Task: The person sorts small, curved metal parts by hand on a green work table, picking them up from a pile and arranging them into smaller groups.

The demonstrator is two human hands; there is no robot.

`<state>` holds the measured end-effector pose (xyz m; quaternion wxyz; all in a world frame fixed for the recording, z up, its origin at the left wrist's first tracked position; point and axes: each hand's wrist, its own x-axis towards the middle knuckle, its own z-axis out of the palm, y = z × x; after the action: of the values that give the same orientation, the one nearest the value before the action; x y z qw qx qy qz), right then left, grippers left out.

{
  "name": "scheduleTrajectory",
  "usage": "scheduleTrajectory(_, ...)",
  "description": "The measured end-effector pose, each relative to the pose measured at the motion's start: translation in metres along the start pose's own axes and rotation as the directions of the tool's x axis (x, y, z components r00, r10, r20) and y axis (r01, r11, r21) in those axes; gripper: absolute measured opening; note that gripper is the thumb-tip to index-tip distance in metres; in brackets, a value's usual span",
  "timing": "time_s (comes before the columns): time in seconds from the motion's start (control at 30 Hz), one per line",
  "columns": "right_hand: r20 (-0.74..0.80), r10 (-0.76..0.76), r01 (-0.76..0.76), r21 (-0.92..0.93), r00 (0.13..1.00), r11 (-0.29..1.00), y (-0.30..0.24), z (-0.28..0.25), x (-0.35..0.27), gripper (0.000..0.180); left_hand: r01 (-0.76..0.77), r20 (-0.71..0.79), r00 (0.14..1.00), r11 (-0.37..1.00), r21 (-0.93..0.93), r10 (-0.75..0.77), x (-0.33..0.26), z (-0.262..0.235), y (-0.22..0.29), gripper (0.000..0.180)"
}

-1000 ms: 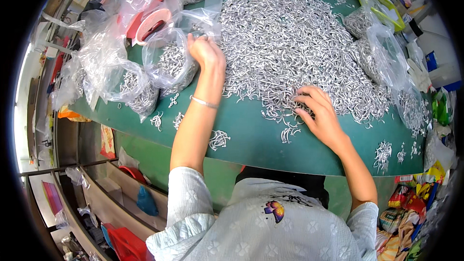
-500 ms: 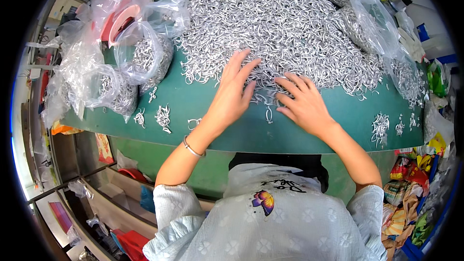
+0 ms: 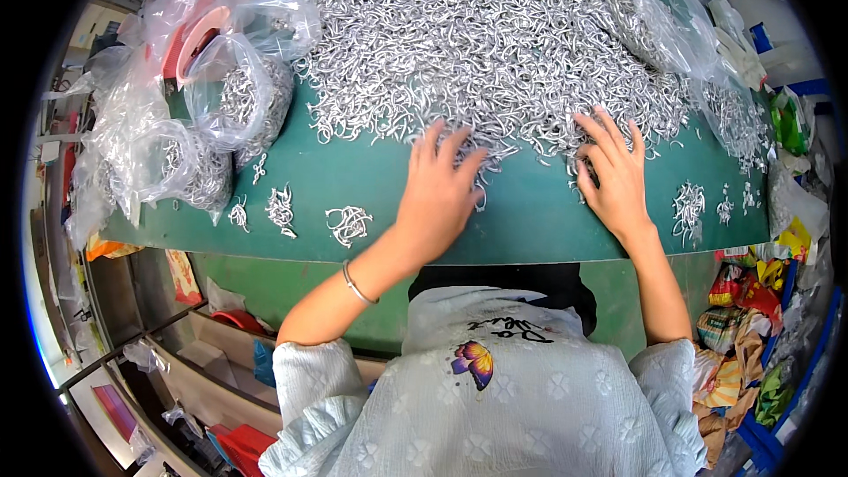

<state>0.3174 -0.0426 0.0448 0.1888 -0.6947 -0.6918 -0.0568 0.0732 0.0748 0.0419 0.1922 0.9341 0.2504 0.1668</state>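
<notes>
A big heap of small silver metal hooks (image 3: pixel 495 44) covers the far half of a green table (image 3: pixel 530 221). My left hand (image 3: pixel 437 190) lies flat on the near edge of the heap, fingers spread over the hooks. Over to the right, my right hand (image 3: pixel 614 172) also rests palm down with its fingers apart, the fingertips in the hooks. Neither hand grips anything that I can see. A thin bracelet (image 3: pixel 356 284) circles my left wrist.
Clear plastic bags filled with hooks (image 3: pixel 238 97) stand at the left, more bags (image 3: pixel 662 9) at the far right. Small bunches of hooks (image 3: pixel 349 223) lie along the front edge, others (image 3: pixel 689 203) on the right. Cluttered packets (image 3: pixel 751 300) sit below the table's right end.
My left hand came back from the bags at the left to the heap's front edge. My right hand slid to the right along the heap. The view moved closer to the table.
</notes>
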Motion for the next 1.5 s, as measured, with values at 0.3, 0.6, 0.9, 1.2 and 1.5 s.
scheduleTrajectory(0.3, 0.038, -0.034, 0.03, 0.095, 0.999, 0.995, -0.035, 0.013, 0.013, 0.038, 0.064, -0.038, 0.997, 0.998, -0.006, -0.064, -0.002, 0.008, 0.008, 0.056)
scheduleTrajectory(0.6, -0.094, -0.181, 0.181, -0.007, 0.979, 0.983, 0.018, 0.023, 0.02, 0.032, -0.076, -0.086, 0.994, 0.986, -0.148, 0.063, 0.025, 0.009, -0.021, 0.03)
scheduleTrajectory(0.9, -0.213, -0.04, 0.052, 0.052, 0.976, 0.997, 0.047, 0.011, 0.03, 0.038, 0.244, 0.196, 0.845, 0.033, -0.969, -0.497, 0.087, -0.042, -0.048, 0.036)
scheduleTrajectory(1.2, 0.02, 0.563, -0.414, 0.7, 0.826, 0.582, 0.075, 0.002, 0.033, 0.024, 0.156, -0.039, 0.932, 0.496, -0.854, -0.36, 0.081, -0.064, -0.054, 0.046)
scheduleTrajectory(1.5, 0.264, 0.392, -0.446, 0.739, 0.881, 0.505, 0.024, -0.025, 0.033, 0.018, 0.182, -0.194, 0.922, 0.816, -0.549, -0.336, 0.077, -0.049, -0.055, 0.043)
